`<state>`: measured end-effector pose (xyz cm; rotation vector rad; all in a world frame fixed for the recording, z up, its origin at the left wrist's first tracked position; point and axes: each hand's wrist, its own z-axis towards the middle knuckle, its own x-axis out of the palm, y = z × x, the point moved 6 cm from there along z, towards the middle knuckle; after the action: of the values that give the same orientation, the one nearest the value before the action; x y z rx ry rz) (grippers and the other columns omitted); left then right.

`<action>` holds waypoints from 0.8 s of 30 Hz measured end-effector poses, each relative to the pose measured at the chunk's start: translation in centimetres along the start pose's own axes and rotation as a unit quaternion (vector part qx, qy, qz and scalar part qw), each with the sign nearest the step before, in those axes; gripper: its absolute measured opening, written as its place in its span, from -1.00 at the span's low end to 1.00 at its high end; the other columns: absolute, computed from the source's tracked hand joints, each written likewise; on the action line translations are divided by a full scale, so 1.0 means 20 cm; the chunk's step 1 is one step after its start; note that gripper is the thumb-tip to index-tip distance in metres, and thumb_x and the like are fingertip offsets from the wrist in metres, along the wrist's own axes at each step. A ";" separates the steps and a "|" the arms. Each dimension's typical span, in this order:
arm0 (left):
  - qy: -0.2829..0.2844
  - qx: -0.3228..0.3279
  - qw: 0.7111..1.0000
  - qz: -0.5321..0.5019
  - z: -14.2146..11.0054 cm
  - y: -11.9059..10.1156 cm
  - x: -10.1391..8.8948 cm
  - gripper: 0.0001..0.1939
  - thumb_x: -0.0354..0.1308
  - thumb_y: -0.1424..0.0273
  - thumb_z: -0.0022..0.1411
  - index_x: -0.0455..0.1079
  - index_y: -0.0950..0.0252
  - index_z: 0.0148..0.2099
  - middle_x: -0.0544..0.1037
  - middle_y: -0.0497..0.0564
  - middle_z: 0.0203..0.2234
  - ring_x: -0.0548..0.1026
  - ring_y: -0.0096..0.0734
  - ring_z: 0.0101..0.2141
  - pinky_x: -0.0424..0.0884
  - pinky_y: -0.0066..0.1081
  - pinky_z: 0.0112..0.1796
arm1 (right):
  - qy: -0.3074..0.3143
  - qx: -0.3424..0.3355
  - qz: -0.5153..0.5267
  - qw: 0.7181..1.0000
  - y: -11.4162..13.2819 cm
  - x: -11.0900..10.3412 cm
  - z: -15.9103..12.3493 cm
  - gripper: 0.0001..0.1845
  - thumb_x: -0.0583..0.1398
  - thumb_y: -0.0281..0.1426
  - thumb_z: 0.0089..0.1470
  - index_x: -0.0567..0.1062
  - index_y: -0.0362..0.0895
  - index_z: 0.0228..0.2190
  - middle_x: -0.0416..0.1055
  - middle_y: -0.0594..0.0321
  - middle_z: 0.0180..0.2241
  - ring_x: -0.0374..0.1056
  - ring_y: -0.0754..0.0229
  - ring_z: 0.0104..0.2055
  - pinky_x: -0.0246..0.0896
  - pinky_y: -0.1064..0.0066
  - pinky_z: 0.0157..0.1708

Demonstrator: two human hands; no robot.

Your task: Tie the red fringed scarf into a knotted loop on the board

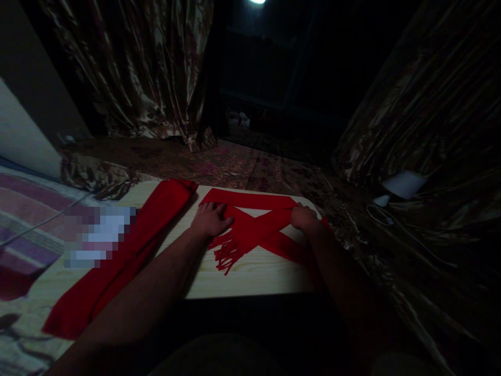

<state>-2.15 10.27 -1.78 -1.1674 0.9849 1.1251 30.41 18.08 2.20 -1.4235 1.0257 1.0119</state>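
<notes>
A red fringed scarf (250,230) lies on the pale wooden table (250,284), folded so that its strips cross each other. Its tasselled end points toward me, and one strip hangs past the right edge. My left hand (211,220) rests on the scarf's left corner, fingers spread and palm down. At the right corner, my right hand (303,215) curls round the scarf's fold, its fingertips partly hidden. Left of my left arm lies another long red cloth (141,250), running diagonally across the table and off its near left side.
A blurred-out patch (99,237) hides something at the table's left. Beyond stands a ledge covered in patterned cloth (235,162), between dark curtains (152,68). A white lamp-like object (405,184) with a cable lies at right. Striped bedding (35,209) is at left.
</notes>
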 end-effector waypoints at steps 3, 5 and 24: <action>-0.012 0.005 1.000 0.002 0.00 0.00 -0.01 -0.21 -0.12 -0.18 0.26 0.31 0.23 0.31 0.45 0.27 0.07 0.33 0.12 0.14 0.14 -0.05 0.16 | -0.020 -0.023 -0.018 0.999 0.04 -0.03 -0.03 -0.53 0.09 -0.42 0.16 0.55 -0.19 0.06 0.25 -0.16 0.26 0.20 -0.22 0.26 0.28 -0.04 0.07; -0.018 0.008 1.000 -0.001 -0.01 -0.01 -0.01 -0.22 -0.11 -0.16 0.26 0.33 0.24 0.29 0.45 0.27 0.08 0.33 0.11 0.14 0.13 -0.06 0.16 | -0.040 -0.035 -0.014 0.998 0.07 -0.07 -0.04 -0.55 0.08 -0.41 0.18 0.56 -0.23 0.04 0.30 -0.21 0.22 0.21 -0.20 0.26 0.24 0.02 0.11; -0.001 0.021 0.999 0.026 0.00 0.00 0.01 -0.19 -0.19 -0.18 0.29 0.31 0.27 0.30 0.46 0.29 0.11 0.34 0.16 0.14 0.15 -0.04 0.15 | -0.004 -0.029 0.161 0.987 0.08 0.24 0.08 -0.18 -0.23 0.12 0.30 -0.12 0.00 0.43 -0.33 0.14 0.48 -0.42 -0.12 0.49 -0.35 -0.18 0.36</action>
<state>-2.09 10.30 -1.88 -1.1120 1.0384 1.1420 30.01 19.36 -2.94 -1.3240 1.2569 1.2872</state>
